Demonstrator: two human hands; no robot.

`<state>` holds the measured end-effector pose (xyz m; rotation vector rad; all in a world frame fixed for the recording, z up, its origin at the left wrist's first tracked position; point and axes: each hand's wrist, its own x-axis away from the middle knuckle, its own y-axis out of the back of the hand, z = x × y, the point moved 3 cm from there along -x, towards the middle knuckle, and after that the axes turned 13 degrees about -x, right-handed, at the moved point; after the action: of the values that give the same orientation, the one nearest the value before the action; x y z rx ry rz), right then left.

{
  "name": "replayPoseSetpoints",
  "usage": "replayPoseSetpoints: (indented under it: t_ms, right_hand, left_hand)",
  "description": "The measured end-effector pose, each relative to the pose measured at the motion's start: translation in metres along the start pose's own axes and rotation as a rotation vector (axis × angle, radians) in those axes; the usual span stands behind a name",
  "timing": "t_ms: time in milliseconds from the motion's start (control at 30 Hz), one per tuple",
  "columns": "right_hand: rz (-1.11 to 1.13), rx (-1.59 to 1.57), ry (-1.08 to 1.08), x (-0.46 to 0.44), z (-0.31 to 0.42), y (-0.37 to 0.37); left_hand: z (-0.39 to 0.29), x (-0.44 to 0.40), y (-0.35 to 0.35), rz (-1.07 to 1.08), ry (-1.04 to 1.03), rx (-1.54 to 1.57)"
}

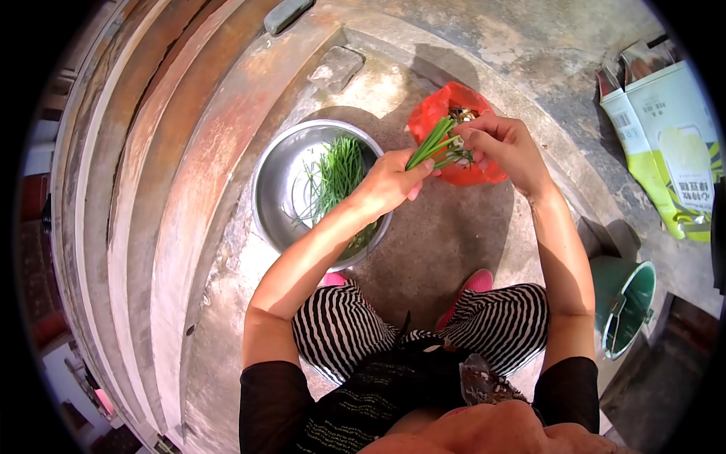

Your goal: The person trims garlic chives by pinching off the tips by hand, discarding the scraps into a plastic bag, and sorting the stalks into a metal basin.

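A small bunch of green chives [431, 144] is gripped in my left hand [389, 181], its stems pointing up and to the right. My right hand [508, 147] is closed in a pinch at the right side of the bunch, on thin dark-green strands. Below both hands sits a red plastic bag [476, 174], its mouth open, with scraps inside that I cannot make out well. To the left, a round steel basin [271, 170] holds a heap of chives [339, 172], partly hidden by my left forearm.
Concrete steps [189, 189] rise along the left side. A grey stone block [336, 68] lies behind the basin. On the right are a white and green printed bag [669, 129] and a green bucket [605, 280] tipped toward me. My pink shoes [478, 281] are on the floor.
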<state>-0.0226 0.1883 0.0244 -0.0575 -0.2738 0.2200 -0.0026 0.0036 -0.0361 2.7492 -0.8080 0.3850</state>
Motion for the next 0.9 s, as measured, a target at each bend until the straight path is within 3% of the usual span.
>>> replayPoseSetpoints:
  t_ms: [100, 233, 400, 533, 633, 700, 867, 900]
  right_hand:
    - [0.071, 0.195, 0.146, -0.006, -0.012, 0.004]
    - [0.027, 0.26, 0.086, -0.001, -0.009, 0.004]
    - [0.002, 0.445, 0.243, 0.002, -0.007, 0.001]
    - [-0.02, 0.416, 0.341, 0.008, -0.001, -0.009]
    - [-0.081, 0.633, 0.456, 0.009, 0.004, -0.016]
    - [-0.244, 0.801, 0.58, 0.008, 0.005, -0.015]
    - [-0.403, 0.639, 0.495, -0.001, 0.009, 0.028]
    - [-0.393, 0.794, 0.642, -0.002, 0.008, 0.028]
  left_hand:
    - [-0.013, 0.007, 0.003, 0.022, 0.059, 0.022]
    - [-0.02, 0.01, 0.005, 0.049, 0.112, 0.088]
    - [-0.018, 0.009, 0.007, 0.081, 0.205, 0.223]
    - [-0.018, 0.009, 0.007, 0.067, 0.189, 0.193]
    - [-0.021, 0.009, 0.005, 0.073, 0.19, 0.243]
    - [-0.026, 0.009, 0.004, 0.081, 0.16, 0.249]
    - [-0.021, 0.012, 0.012, 0.057, 0.128, 0.292]
    - [-0.02, 0.012, 0.012, 0.066, 0.154, 0.326]
